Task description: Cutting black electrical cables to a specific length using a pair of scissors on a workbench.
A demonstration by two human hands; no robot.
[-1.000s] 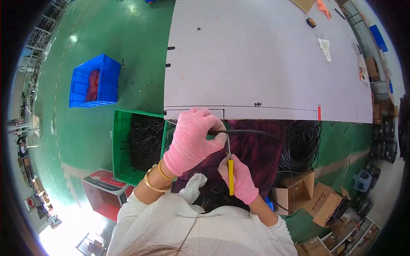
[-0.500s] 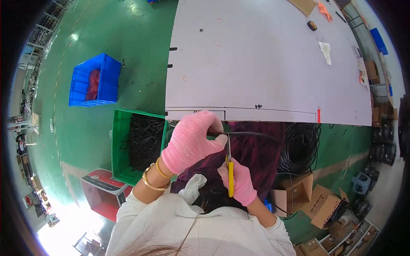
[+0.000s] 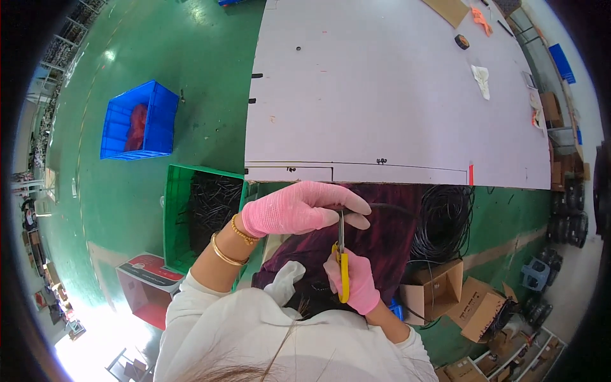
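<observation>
My left hand [image 3: 294, 209], in a pink glove, pinches a black tube [image 3: 389, 207] between thumb and fingers just off the table's near edge. The tube stretches rightward across a dark maroon cloth [image 3: 382, 239] over my lap. Yellow-handled scissors [image 3: 344, 278] are in my right hand [image 3: 361, 283], also pink-gloved. Their blades point away from me and meet the tube beside my left fingertips. Whether the blades are parted, I cannot tell. A green crate [image 3: 169, 219] to the left holds many short black pieces [image 3: 216, 207].
A white table [image 3: 369, 95] with drawn lines and a red mark lies ahead. Right of my lap is a black coil [image 3: 439, 223], with cardboard boxes [image 3: 449, 283] below it. A blue crate [image 3: 162, 124] and a red-grey box [image 3: 149, 299] stand on the left floor.
My left hand has shifted nearer me, and its fingers now reach farther right along the tube, past the scissors. My right hand stays nearly in place, still holding the scissors.
</observation>
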